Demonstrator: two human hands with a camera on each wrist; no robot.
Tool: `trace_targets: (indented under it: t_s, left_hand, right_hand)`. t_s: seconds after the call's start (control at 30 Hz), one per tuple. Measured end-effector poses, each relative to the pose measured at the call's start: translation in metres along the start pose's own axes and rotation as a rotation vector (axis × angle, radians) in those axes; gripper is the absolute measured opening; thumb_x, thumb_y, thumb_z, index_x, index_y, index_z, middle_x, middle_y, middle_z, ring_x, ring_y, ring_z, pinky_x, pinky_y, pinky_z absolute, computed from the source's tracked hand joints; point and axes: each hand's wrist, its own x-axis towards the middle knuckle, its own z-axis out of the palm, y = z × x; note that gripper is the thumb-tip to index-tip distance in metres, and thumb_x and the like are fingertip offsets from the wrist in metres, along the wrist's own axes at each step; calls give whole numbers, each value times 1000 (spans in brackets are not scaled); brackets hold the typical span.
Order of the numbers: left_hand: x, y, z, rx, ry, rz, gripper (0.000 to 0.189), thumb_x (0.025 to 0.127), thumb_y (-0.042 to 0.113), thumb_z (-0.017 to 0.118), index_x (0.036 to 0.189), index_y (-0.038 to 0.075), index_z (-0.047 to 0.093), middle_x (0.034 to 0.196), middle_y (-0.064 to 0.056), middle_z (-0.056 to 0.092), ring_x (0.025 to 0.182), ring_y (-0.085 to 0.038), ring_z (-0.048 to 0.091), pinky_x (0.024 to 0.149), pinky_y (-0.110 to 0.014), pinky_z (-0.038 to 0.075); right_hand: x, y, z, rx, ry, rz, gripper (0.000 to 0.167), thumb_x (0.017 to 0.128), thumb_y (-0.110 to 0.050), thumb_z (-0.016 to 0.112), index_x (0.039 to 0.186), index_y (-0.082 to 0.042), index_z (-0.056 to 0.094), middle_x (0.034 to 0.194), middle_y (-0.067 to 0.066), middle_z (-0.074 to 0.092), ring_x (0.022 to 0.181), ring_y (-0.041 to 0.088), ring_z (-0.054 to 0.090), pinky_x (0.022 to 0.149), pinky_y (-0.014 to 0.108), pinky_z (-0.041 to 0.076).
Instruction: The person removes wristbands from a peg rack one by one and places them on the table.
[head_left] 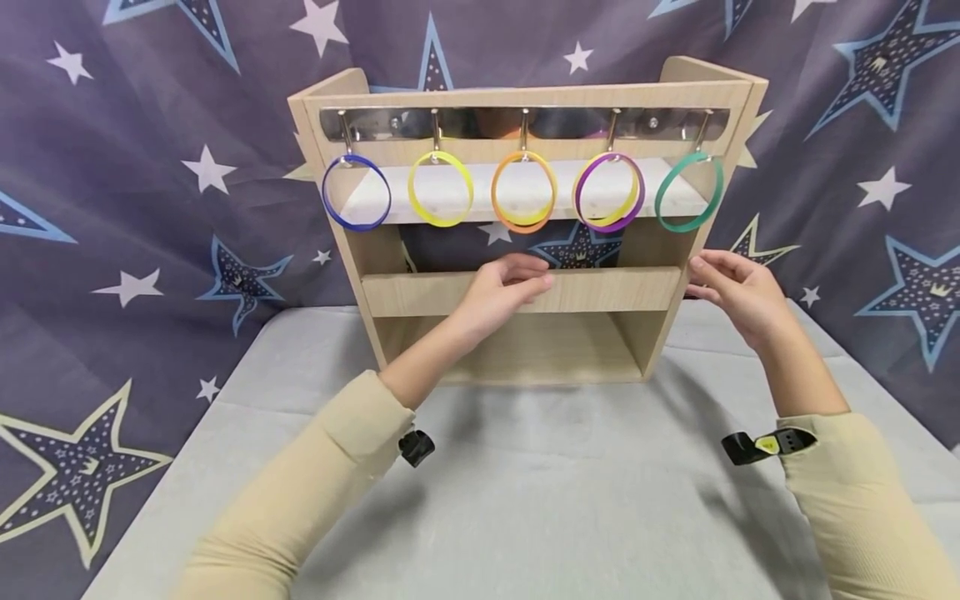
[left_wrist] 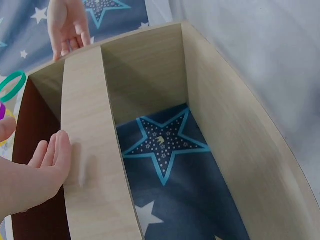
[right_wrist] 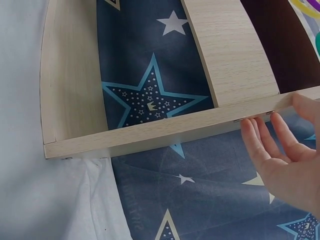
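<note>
A light wooden shelf unit point(head_left: 660, 333) stands upright with a metal hook rail point(head_left: 468, 123) across its upper front. From the hooks hang a blue ring point(head_left: 325, 200), a yellow ring point(head_left: 412, 196), an orange ring point(head_left: 495, 200) overlapping yellow, a purple ring point(head_left: 640, 200) with yellow and orange behind it, and a green ring point(head_left: 720, 187). My left hand point(head_left: 498, 292) holds nothing; its loosely extended fingers are close to the middle crossboard point(head_left: 600, 289). At the outer right side panel, my right hand point(right_wrist: 290, 150) touches the wood with fingertips and thumb.
The unit stands on a table with a pale grey cloth point(head_left: 525, 483). Behind it hangs a dark star-patterned curtain point(head_left: 247, 208). A white inner shelf point(head_left: 465, 192) lies behind the rings. Each sleeve cuff carries a black strap point(head_left: 416, 447).
</note>
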Motion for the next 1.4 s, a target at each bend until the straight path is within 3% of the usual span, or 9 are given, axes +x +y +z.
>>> trace_targets:
  t_s: [0.27, 0.6, 0.93, 1.13, 1.4]
  left_hand:
    - [3, -1, 12, -2, -8, 28, 36, 92, 18, 64, 124, 3, 60, 124, -16, 66, 116, -25, 62, 94, -26, 55]
    - [14, -1, 35, -6, -45, 124, 36, 93, 12, 63, 126, 1, 58, 127, -16, 64, 118, -25, 62, 94, -23, 56]
    - [27, 9, 67, -119, -1, 231, 34, 92, 10, 64, 123, -3, 59, 122, -20, 65, 115, -26, 64, 94, -13, 53]
    - [35, 14, 84, -176, 47, 218, 32, 91, 12, 66, 120, -2, 61, 119, -17, 68, 109, -24, 66, 86, -9, 53]
    - [43, 25, 101, -315, 112, 132, 31, 90, 17, 68, 117, 3, 65, 117, -15, 69, 102, -10, 67, 80, -7, 51]
  right_hand:
    - [0, 0, 0, -20, 1, 5, 9, 92, -26, 64, 101, -25, 63, 91, -19, 66, 87, -4, 64, 75, 9, 56]
    - [-1, 0, 1, 93, -43, -15, 8, 92, -18, 65, 99, -20, 65, 90, -14, 69, 84, -2, 66, 74, 9, 57]
    - [-2, 2, 2, 139, -37, -28, 8, 91, -15, 65, 99, -19, 66, 91, -12, 70, 84, -1, 67, 75, 11, 58]
    - [-1, 4, 2, 139, -32, -38, 9, 91, -15, 65, 98, -19, 66, 91, -12, 70, 84, -1, 67, 74, 11, 58]
    - [1, 6, -1, 114, -26, -34, 10, 92, -15, 64, 101, -20, 65, 91, -13, 68, 85, -1, 65, 73, 10, 57]
